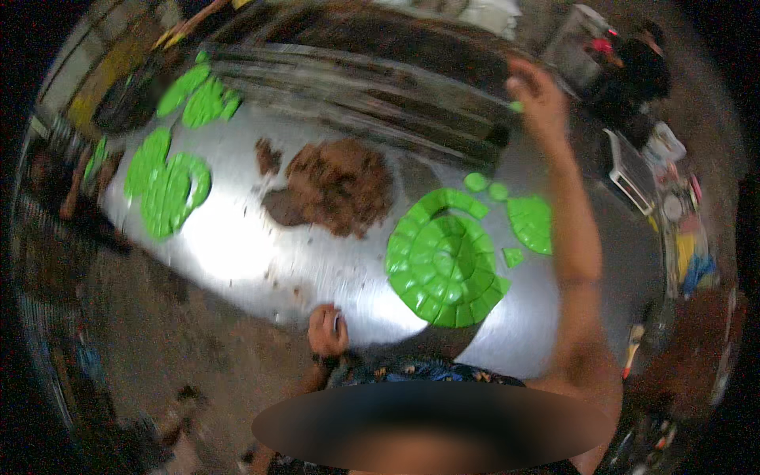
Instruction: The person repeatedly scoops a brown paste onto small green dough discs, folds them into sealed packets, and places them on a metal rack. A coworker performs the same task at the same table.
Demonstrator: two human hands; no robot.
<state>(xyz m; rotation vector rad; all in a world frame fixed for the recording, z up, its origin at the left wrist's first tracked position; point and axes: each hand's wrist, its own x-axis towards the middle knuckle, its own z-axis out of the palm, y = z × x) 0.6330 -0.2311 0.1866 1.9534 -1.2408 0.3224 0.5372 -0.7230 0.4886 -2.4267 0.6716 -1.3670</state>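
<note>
Shiny metal bench [237, 253] in a dim, cluttered workshop, brown clay and bright green moulds spread across it.

Right hand [538, 95] is raised over the far right edge of the bench, pinching a small green piece [516, 106] between its fingertips; the left hand [327, 331] rests at the near edge, curled shut around something I cannot make out. Judging by this, a piece is being carried; setting it down would call for a careful match to the round green mould [443, 257] near the right end. A brown clay heap [336, 186] sits mid-bench, with more green moulds [166, 186] at the far left corner.
</note>
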